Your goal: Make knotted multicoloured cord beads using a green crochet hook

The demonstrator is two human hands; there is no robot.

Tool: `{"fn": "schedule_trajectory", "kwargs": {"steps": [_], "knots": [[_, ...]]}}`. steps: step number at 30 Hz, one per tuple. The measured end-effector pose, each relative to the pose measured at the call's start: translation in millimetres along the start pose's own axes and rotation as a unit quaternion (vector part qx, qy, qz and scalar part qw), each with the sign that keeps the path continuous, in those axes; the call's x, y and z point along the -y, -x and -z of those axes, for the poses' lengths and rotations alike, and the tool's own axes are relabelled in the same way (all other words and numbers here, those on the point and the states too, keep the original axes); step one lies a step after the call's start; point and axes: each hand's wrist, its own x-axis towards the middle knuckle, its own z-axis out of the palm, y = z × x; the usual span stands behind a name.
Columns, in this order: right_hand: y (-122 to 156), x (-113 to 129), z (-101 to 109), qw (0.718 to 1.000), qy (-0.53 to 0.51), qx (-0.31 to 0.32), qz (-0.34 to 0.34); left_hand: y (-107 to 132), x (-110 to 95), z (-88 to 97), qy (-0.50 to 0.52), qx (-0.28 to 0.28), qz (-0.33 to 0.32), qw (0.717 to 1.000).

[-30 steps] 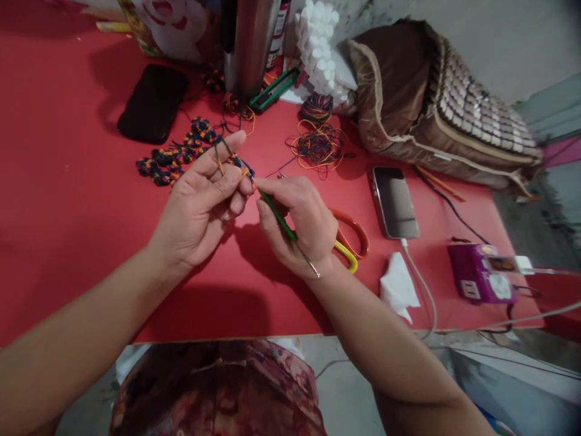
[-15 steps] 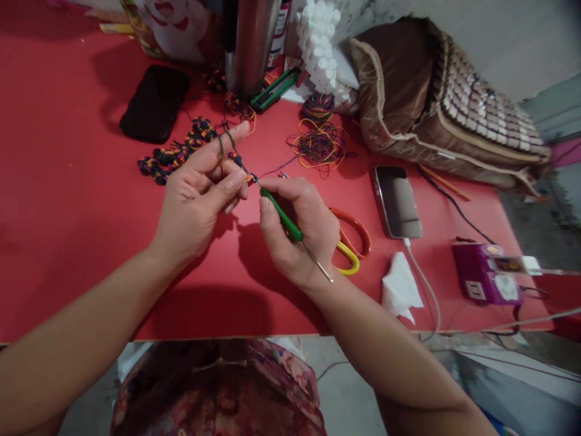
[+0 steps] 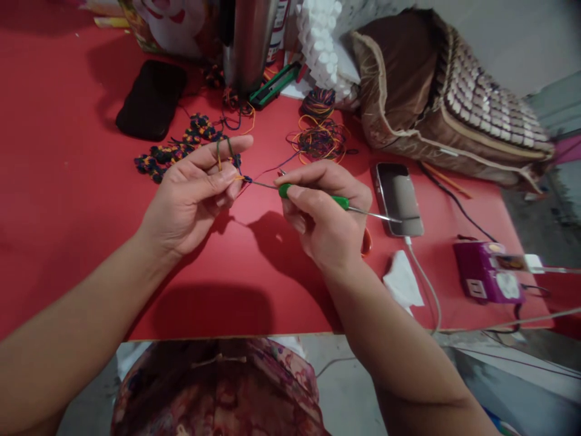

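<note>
My left hand (image 3: 193,191) pinches the end of a small crochet piece (image 3: 247,178) between thumb and fingers, with dark green thread looped round the raised index finger. My right hand (image 3: 327,209) grips a crochet hook (image 3: 338,201) by its green handle. The hook's thin metal shaft reaches left to the stitches at my left fingertips. Behind my left hand lies a finished-looking strip of dark, orange and pink crochet (image 3: 157,160). Thread runs from the work to a loose tangle of multicoloured thread (image 3: 318,140) beside a small wound ball (image 3: 319,103).
On the red table (image 3: 63,230) lie a black phone-like case (image 3: 152,100), a charging phone (image 3: 399,200), crumpled tissue (image 3: 403,280) and a purple socket box (image 3: 488,272). A steel flask (image 3: 249,48), green cutter (image 3: 275,86) and brown bag (image 3: 408,79) stand behind. Scissors' orange handle (image 3: 367,242) shows behind my right hand.
My right hand has moved right, away from my left, and the hook has swung from steeply slanted to nearly level. My left hand has shifted slightly left, still pinching the work.
</note>
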Motion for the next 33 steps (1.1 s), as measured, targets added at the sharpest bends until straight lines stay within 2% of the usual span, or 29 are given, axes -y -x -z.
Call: {"fn": "schedule_trajectory", "kwargs": {"steps": [6, 12, 15, 19, 25, 30, 33], "knots": [[-11.9, 7.3, -0.2, 0.990, -0.112, 0.009, -0.091, -0.2, -2.5, 3.6, 0.042, 0.036, 0.074, 0.996], [-10.6, 5.7, -2.1, 0.981, -0.138, 0.044, -0.131, 1.9, 0.7, 2.0, 0.089, 0.038, 0.101, 0.990], [-7.2, 6.2, -5.5, 0.980, -0.142, 0.048, -0.128, 2.9, 3.0, -1.0, 0.090, 0.030, 0.105, 0.990], [-3.0, 5.6, -5.8, 0.993, -0.092, 0.023, -0.064, 3.3, 3.3, -2.7, 0.102, 0.026, 0.075, 0.992], [5.4, -7.4, 4.8, 0.995, -0.013, 0.023, 0.100, 4.6, 0.7, -6.7, 0.031, -0.018, 0.023, 0.999], [12.5, -0.4, 2.7, 0.968, 0.153, 0.017, 0.199, 5.2, 1.4, -7.9, 0.004, -0.031, -0.011, 0.999], [14.0, 6.2, 1.0, 0.948, 0.219, 0.063, 0.221, 5.3, 1.4, -7.0, 0.022, -0.011, 0.008, 1.000]]}}
